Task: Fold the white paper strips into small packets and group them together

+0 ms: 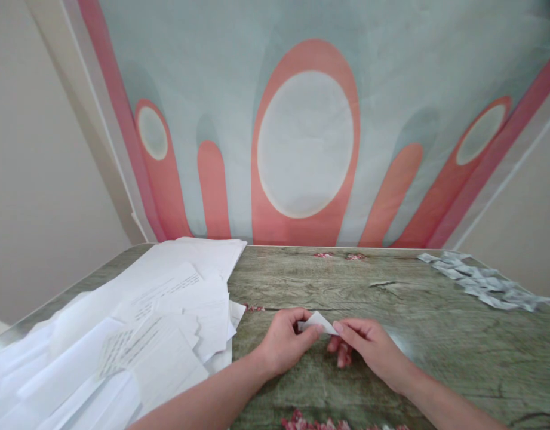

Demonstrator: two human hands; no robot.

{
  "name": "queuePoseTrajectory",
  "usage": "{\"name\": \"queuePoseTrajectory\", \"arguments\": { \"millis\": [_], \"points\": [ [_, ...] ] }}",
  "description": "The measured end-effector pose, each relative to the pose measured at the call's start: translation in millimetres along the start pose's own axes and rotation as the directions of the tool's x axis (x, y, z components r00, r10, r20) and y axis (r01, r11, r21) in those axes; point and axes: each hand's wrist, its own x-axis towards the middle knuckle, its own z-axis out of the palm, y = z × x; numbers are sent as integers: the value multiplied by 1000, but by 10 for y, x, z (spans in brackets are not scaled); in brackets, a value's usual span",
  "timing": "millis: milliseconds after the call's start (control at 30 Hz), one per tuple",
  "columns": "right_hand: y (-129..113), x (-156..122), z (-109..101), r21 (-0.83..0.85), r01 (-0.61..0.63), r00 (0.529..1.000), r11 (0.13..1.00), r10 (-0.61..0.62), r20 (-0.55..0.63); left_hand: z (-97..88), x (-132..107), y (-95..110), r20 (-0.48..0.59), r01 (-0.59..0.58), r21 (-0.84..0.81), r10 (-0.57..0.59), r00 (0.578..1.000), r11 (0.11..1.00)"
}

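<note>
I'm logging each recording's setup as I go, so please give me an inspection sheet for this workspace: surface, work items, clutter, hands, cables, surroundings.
Surface: table with a greenish wood-grain look and small reddish patches.
Work items: small white paper piece, pointed at the top, held above the table.
Clutter: large loose paper pile on the left, some sheets printed; pale strips heaped at the far right.
Hands: left hand and right hand both pinch the paper piece.
Cables: nothing seen.
Surroundings: grey-green backdrop with coral shapes behind the table; pale wall at left.
</note>
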Motion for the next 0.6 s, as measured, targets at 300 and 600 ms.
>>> {"name": "queuePoseTrajectory", "arguments": {
  "millis": [300, 600],
  "points": [
    [20, -27, 48, -169, 53, 995, 984, -66, -71, 14, -3, 28, -30, 16, 11, -16, 999, 1000],
    [3, -42, 64, -254, 71, 993, 965, -92, -73, 23, 0, -9, -44, 8, 57, -6, 999, 998]
  ]
}}
